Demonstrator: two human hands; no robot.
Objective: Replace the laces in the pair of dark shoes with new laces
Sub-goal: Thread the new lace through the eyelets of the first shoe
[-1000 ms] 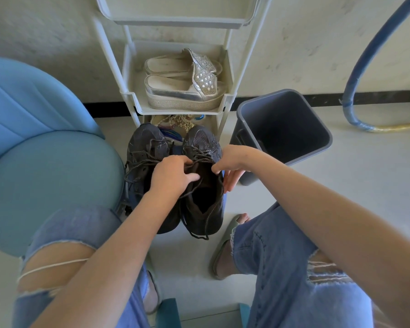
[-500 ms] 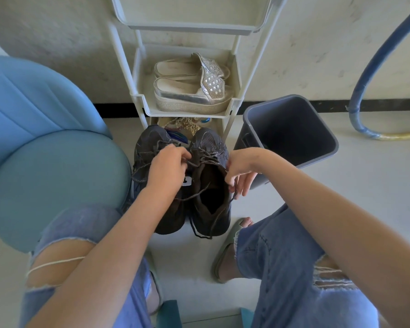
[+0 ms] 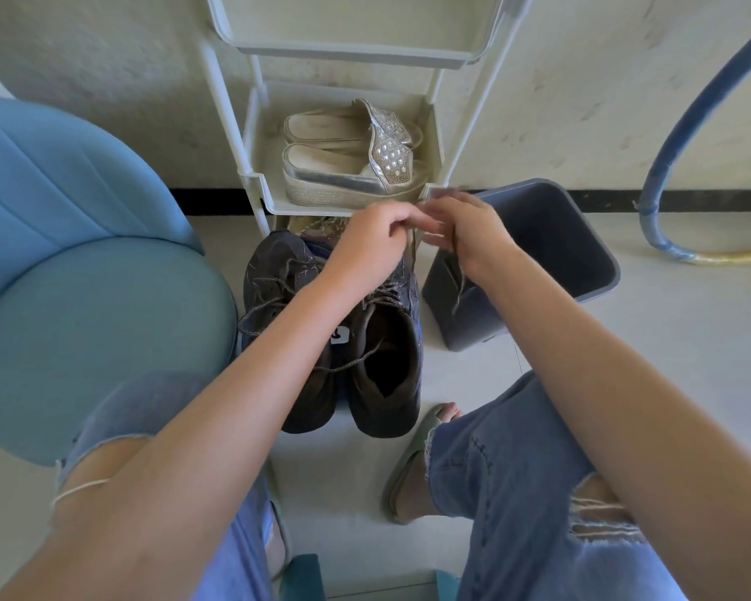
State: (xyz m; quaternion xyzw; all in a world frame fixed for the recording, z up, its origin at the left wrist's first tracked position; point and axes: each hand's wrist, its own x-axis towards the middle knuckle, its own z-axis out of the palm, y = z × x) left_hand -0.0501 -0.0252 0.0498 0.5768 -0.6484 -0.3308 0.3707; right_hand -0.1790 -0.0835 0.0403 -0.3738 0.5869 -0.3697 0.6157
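Setting: home interior, looking like an entryway corner. A white plastic shoe rack (image 3: pixel 352 54) is standing against a scuffed plaster wall (image 3: pixel 105 58) and holding platform sandals (image 3: pixel 347 167). Dark shoes (image 3: pixel 391 405) are sitting on the pale floor (image 3: pixel 625 362) between a blue upholstered chair (image 3: pixel 83 318) and a grey waste bin (image 3: pixel 465 318).

Logged matt, napped finish on dark shoes (image 3: pixel 384 383); woven cord in lace (image 3: pixel 458 292). Smooth moulded plastic on rack (image 3: pixel 252 184) and bin (image 3: pixel 582 258). Glossy studded straps on sandals (image 3: pixel 389 145). Frayed denim on jeans (image 3: pixel 517 461); matt cloth on chair (image 3: pixel 83 297).
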